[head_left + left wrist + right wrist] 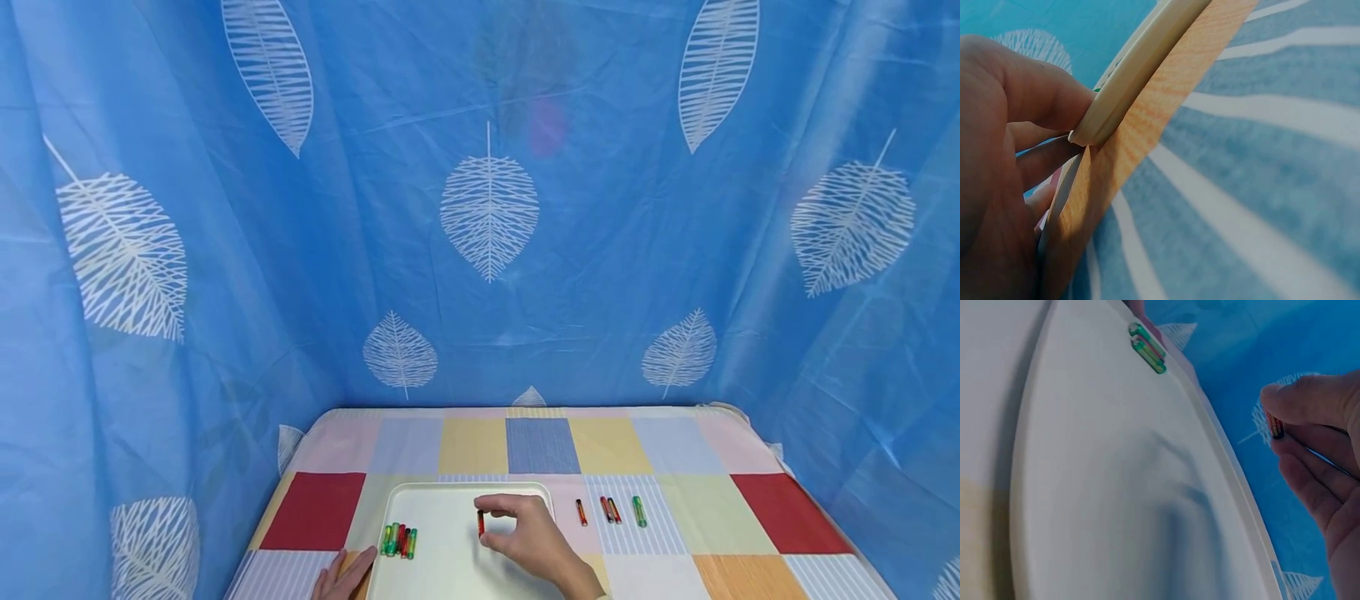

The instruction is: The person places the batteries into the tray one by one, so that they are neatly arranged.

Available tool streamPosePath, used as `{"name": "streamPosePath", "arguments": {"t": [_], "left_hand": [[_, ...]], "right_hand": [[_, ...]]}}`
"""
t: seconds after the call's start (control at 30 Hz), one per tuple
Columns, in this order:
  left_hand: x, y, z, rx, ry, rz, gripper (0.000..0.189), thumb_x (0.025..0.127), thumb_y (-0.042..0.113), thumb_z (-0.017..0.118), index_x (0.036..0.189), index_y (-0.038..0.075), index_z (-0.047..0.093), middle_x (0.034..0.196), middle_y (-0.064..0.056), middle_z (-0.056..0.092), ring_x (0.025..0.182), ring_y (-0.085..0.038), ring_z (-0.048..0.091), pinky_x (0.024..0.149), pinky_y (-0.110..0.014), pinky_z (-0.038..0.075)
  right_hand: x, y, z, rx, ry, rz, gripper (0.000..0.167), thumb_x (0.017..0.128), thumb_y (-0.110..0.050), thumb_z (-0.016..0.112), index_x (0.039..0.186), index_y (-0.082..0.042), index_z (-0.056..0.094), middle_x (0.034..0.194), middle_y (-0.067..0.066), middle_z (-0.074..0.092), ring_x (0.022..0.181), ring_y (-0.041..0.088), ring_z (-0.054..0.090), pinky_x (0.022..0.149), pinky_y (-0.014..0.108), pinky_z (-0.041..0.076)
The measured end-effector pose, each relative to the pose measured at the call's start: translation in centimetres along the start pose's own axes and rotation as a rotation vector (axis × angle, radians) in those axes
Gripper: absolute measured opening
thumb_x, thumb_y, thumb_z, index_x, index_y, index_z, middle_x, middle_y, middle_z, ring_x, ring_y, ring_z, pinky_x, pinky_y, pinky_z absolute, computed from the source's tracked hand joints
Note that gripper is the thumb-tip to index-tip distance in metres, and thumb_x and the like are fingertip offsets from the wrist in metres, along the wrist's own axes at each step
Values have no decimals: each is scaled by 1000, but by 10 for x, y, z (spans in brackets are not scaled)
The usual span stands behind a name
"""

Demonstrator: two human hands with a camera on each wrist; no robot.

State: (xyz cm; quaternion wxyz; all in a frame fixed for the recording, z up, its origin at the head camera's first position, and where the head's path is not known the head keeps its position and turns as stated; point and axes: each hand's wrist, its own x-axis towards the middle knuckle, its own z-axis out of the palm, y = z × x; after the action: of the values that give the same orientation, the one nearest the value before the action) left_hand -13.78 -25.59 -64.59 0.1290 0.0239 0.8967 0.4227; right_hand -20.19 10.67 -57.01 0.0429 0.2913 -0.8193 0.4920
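My right hand (528,537) pinches a red-and-black battery (482,523) between thumb and fingers, held upright over the white tray (442,508). The right wrist view shows the battery's dark end (1277,429) below the thumb. At the tray's left side, several green and red batteries (399,541) stand or lie close together in a row. My left hand (345,575) is at the tray's left edge. In the left wrist view its thumb and a finger hold the tray rim (1125,81) at a corner.
Right of the tray, on the patchwork tablecloth (735,512), lie a lone red battery (581,512), a pair of red batteries (611,510) and green batteries (639,511) side by side. A blue curtain with white leaves (585,250) hangs behind the table and along both sides.
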Motion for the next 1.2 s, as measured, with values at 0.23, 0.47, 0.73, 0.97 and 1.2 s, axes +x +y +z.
{"name": "streamPosePath", "arguments": {"t": [0.23, 0.47, 0.73, 0.97, 1.2], "left_hand": [[-4, 0, 0, -29, 1, 3, 100, 86, 53, 83, 163, 1, 47, 163, -28, 54, 156, -70, 14, 121, -87, 3], [-4, 1, 0, -26, -1, 3, 100, 86, 53, 84, 163, 1, 46, 163, -28, 53, 156, -69, 13, 121, -87, 2], [-3, 1, -1, -29, -1, 1, 101, 86, 54, 85, 163, 1, 46, 163, -29, 53, 156, -70, 13, 120, -88, 1], [0, 1, -1, -19, -17, -17, 101, 88, 55, 84, 164, 1, 45, 165, -29, 51, 156, -70, 13, 121, -88, 0], [4, -1, 2, -3, -1, -31, 101, 87, 57, 84, 163, 1, 47, 163, -28, 52, 154, -69, 15, 121, -88, 2]], "right_hand": [[10, -2, 23, -18, -13, -18, 39, 88, 0, 88, 126, -1, 79, 122, 13, 83, 108, 27, 81, 95, 34, 66], [21, -3, 46, 7, -53, 2, 38, 89, -3, 88, 126, -1, 80, 123, 12, 83, 108, 19, 79, 95, 32, 66], [29, -4, 71, 9, -56, -26, 38, 87, -2, 89, 123, -3, 81, 121, 9, 83, 105, 12, 78, 92, 26, 65], [32, -4, 84, -40, -83, -66, 38, 87, -2, 87, 124, -3, 81, 120, 5, 84, 107, 8, 76, 92, 22, 62], [33, -5, 95, -144, -87, -50, 40, 85, -5, 88, 124, -7, 82, 121, 0, 83, 113, 4, 74, 97, 23, 62]]}}
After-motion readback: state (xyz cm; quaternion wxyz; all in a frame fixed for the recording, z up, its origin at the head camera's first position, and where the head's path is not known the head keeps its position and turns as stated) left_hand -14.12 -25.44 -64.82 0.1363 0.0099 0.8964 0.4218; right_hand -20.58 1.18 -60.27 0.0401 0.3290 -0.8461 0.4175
